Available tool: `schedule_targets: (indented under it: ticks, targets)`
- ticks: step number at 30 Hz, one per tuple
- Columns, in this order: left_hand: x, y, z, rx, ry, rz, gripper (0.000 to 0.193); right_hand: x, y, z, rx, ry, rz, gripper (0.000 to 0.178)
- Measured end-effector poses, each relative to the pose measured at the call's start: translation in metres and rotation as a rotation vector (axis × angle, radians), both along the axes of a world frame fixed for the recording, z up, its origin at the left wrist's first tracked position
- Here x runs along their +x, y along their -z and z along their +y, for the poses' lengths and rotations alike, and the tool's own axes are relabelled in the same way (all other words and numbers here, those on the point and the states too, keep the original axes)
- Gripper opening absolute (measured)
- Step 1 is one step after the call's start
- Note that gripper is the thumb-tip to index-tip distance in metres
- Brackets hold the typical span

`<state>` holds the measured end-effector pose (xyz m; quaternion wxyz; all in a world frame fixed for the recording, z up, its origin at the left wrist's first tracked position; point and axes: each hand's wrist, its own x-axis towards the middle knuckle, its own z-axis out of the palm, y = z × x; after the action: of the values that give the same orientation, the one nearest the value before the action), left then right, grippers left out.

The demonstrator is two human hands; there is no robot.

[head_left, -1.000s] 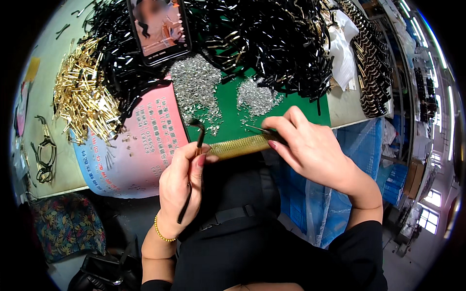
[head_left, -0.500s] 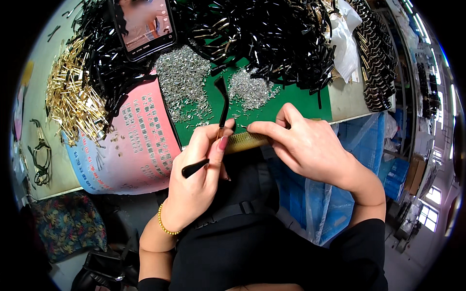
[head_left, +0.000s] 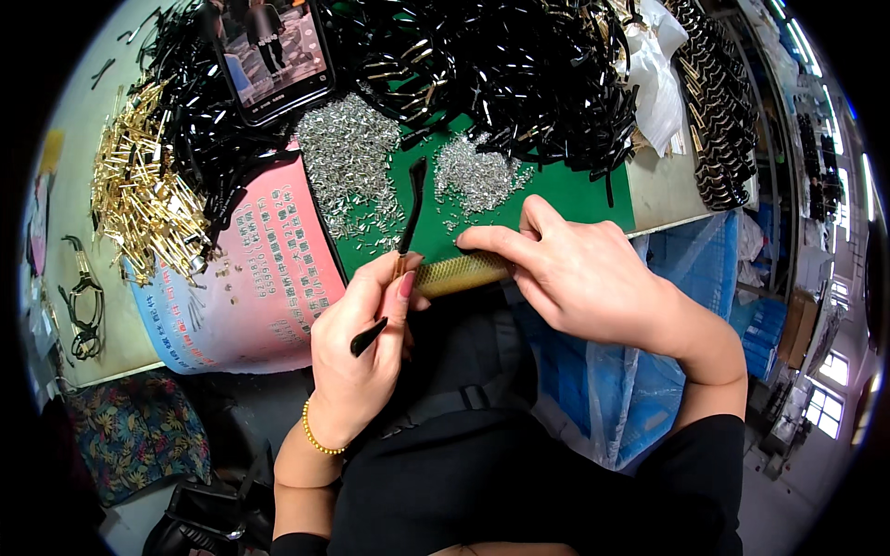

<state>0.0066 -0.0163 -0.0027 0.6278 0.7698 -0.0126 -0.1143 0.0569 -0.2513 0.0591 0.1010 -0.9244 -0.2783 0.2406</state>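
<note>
My left hand [head_left: 357, 347], with a yellow bead bracelet at the wrist, is closed in a pinch around black-tipped eyeglass temples. One black temple tip [head_left: 416, 190] stands up beyond the fingers, over the green mat [head_left: 575, 199]. Another black tip [head_left: 368, 336] pokes out beside the palm; whether the two join inside the hand is hidden. My right hand [head_left: 589, 278] is at the mat's near edge, index finger stretched out and its tip down on the mat. Its thumb is hidden. Close beyond that fingertip lies a small heap of tiny silver metal pieces [head_left: 477, 173].
A larger silver heap [head_left: 348, 157] lies left of it. Black temples [head_left: 547, 83] pile up behind; gold metal parts [head_left: 148, 195] sit at left. A phone [head_left: 273, 56] leans on the pile. A yellow mesh-patterned roll [head_left: 464, 274] lines the near edge. Blue plastic [head_left: 593, 389] hangs below.
My left hand has moved slightly left and down with the temples, its raised tip going along. My right index fingertip has shifted slightly left on the mat. The phone's picture has changed.
</note>
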Motion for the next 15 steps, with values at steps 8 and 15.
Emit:
schedule_targets:
  ticks: [8,15]
  targets:
    - [0.0,0.005,-0.001,-0.003,-0.061,-0.025,0.021,0.012,-0.022,0.029,0.585,0.511,0.983,0.047]
    - [-0.002,0.013,-0.004,0.1,-0.059,-0.218,0.025,0.012,-0.019,0.031,0.627,0.561,1.064,0.05]
